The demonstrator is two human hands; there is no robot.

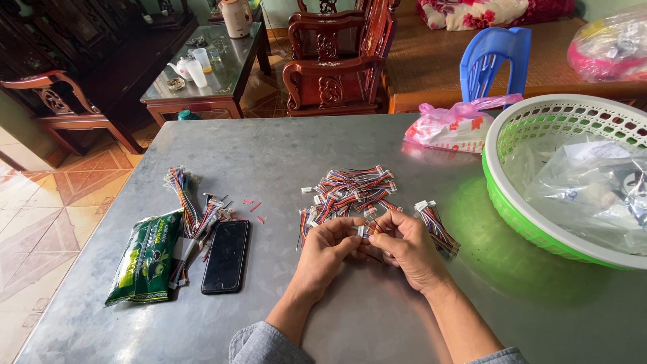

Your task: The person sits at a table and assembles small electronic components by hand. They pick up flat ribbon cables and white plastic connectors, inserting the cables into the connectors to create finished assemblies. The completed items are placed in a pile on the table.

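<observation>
1. Both hands meet over the grey metal table [269, 155], right at the near edge of a pile of short multicoloured wire harnesses [354, 189] with little white connectors.
2. The left hand [325, 251] has thumb and fingertips pinched shut on a small white connector [362, 231], held just above the tabletop.
3. The right hand [408, 246] is curled in tight against it, fingers closed on the same connector and its wires from the other side. Exactly which finger grips what is hard to tell, it's all tiny.
4. Just right of the right hand lies a separate bundle of wires [438, 226], touching or nearly touching the knuckles.
5. Off to the left: a black phone [226, 256] lying flat, a green foil packet [143, 258] beside it, and another wire bunch [185, 195] fanned out above them.
6. On the right, a green and white plastic basket [519, 216] holding clear plastic bags, with a pink bag [448, 125] near its rim.
</observation>
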